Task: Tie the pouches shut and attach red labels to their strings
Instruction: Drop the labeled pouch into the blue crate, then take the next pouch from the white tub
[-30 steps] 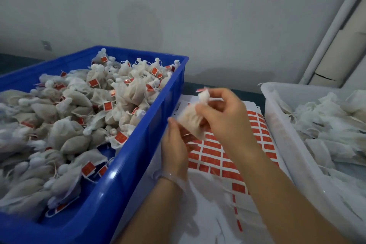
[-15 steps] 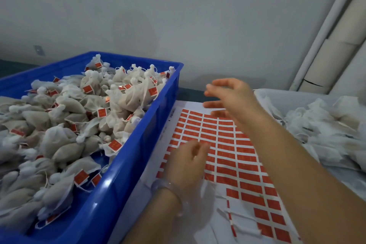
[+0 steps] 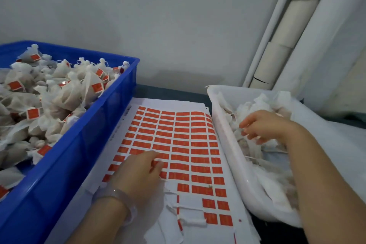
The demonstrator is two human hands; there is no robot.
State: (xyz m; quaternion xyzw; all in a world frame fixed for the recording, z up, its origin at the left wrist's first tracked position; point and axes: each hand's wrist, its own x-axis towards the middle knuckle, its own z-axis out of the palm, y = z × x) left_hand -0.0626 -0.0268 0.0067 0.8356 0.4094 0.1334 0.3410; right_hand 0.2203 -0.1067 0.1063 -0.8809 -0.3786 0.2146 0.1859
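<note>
The label sheet lies between blue crate and white tray, handy to both. The left hand fingers a red label, grip unclear; the right hand, loose and empty, reaches among the tray's untied pouches.

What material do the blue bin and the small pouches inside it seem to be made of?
Blue bin: likely moulded plastic, smooth and glossy, with glare on its wall. Pouches: probably thin white fabric, matte, wrinkled, slightly see-through.
</note>
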